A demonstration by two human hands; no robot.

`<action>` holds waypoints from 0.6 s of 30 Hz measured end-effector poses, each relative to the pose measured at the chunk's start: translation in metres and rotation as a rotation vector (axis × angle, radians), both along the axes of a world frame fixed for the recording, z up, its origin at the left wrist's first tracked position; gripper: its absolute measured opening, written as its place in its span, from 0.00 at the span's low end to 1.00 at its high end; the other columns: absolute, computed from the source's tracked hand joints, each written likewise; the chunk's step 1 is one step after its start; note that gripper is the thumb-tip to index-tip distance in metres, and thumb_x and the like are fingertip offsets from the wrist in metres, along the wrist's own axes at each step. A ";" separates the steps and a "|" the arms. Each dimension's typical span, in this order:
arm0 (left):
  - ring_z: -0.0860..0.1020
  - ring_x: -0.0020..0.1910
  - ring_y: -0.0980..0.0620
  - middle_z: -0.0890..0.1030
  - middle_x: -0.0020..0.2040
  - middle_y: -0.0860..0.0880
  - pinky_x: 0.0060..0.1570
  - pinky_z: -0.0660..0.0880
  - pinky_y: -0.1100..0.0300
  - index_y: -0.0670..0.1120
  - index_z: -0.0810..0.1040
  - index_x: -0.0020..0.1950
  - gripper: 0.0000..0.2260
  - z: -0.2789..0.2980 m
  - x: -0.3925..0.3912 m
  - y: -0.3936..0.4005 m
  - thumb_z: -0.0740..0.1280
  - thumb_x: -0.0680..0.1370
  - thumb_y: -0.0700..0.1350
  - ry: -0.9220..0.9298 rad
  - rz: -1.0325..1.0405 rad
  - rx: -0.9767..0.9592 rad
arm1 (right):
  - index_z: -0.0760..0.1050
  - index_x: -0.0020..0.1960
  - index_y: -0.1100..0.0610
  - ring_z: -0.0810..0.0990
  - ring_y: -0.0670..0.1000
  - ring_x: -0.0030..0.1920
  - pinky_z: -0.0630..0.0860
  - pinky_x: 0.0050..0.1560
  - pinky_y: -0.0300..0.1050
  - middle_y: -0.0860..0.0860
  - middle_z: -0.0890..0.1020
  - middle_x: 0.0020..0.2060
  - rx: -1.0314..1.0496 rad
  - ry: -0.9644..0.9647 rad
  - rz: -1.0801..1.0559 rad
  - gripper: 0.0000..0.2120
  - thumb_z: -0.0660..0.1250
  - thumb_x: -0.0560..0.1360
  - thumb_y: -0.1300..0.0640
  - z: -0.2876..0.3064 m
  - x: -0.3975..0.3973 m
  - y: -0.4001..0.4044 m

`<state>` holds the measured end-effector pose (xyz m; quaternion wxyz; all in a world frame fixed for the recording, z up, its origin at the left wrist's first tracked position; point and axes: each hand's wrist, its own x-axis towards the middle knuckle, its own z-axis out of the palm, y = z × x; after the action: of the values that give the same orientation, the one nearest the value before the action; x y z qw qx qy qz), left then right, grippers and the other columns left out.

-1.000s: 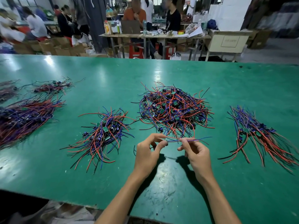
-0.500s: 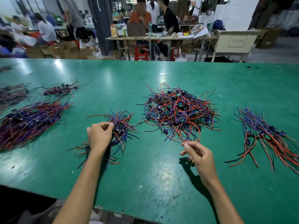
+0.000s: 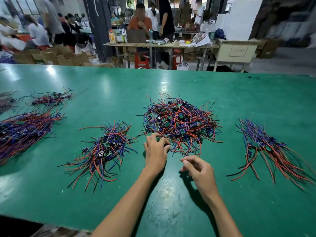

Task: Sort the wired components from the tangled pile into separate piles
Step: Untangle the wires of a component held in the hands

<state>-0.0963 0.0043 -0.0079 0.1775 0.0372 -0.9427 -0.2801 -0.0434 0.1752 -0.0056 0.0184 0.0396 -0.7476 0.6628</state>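
A big green counter (image 3: 171, 86) holds several heaps of little green circuit boards with red, blue and black wires on them. The big tangled pile of wired parts (image 3: 181, 122) sits in the middle of the counter, with wires sticking out every way.

The left hand (image 3: 156, 151) is at the near left edge of that tangled pile. Its fingers (image 3: 165, 144) are curled and dip into the wires there. They touch the wires, but I cannot tell if they are pinching one.

The right hand (image 3: 199, 170) is just in front of the tangled pile, close to the left hand but not touching it. Its fingers (image 3: 186, 162) are loosely bent with the thumb and first finger near each other. I see no wire in them.

To the left of the hands lies a smaller sorted pile of wired parts (image 3: 106, 147), with its wires fanning toward the near edge. To the right lies a long sorted pile (image 3: 266, 147), with red and blue wires running out toward the near right. Far left there is a wide purple and red heap (image 3: 25, 129), and behind it a small thin heap (image 3: 51, 99).

Beyond the counter, people sit and stand by a cluttered work table (image 3: 160, 45) with bottles on it, and brown cardboard boxes (image 3: 51, 57) are on the floor.
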 end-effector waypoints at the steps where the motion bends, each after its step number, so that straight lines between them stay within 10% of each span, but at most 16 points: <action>1: 0.64 0.67 0.49 0.71 0.64 0.51 0.60 0.58 0.54 0.53 0.82 0.52 0.05 0.000 0.001 0.001 0.69 0.79 0.51 0.035 -0.005 -0.006 | 0.85 0.46 0.52 0.84 0.45 0.36 0.76 0.37 0.37 0.51 0.86 0.34 0.106 0.009 0.008 0.08 0.69 0.79 0.61 -0.002 -0.001 -0.001; 5: 0.70 0.62 0.58 0.80 0.56 0.58 0.56 0.56 0.55 0.55 0.83 0.50 0.05 0.008 0.021 0.008 0.72 0.76 0.54 0.224 -0.130 0.075 | 0.84 0.48 0.45 0.84 0.44 0.41 0.78 0.48 0.46 0.41 0.85 0.36 0.506 0.096 0.036 0.09 0.66 0.80 0.44 -0.007 -0.005 -0.004; 11: 0.81 0.48 0.61 0.85 0.49 0.59 0.55 0.72 0.53 0.54 0.83 0.54 0.09 0.001 0.061 0.016 0.76 0.75 0.48 0.309 -0.227 0.378 | 0.84 0.49 0.46 0.86 0.48 0.39 0.76 0.34 0.38 0.51 0.87 0.38 -0.022 0.049 0.074 0.04 0.72 0.76 0.48 -0.003 -0.002 0.003; 18: 0.85 0.44 0.57 0.87 0.44 0.56 0.43 0.81 0.61 0.58 0.79 0.58 0.23 0.005 0.073 0.011 0.80 0.69 0.41 0.126 -0.301 0.680 | 0.86 0.45 0.54 0.76 0.42 0.32 0.72 0.35 0.32 0.52 0.84 0.36 -0.182 0.103 -0.020 0.06 0.72 0.76 0.53 -0.005 -0.004 0.004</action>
<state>-0.0231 0.0152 -0.0026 0.1694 -0.0621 -0.7780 -0.6018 -0.0474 0.1794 -0.0110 0.0669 0.0644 -0.6828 0.7247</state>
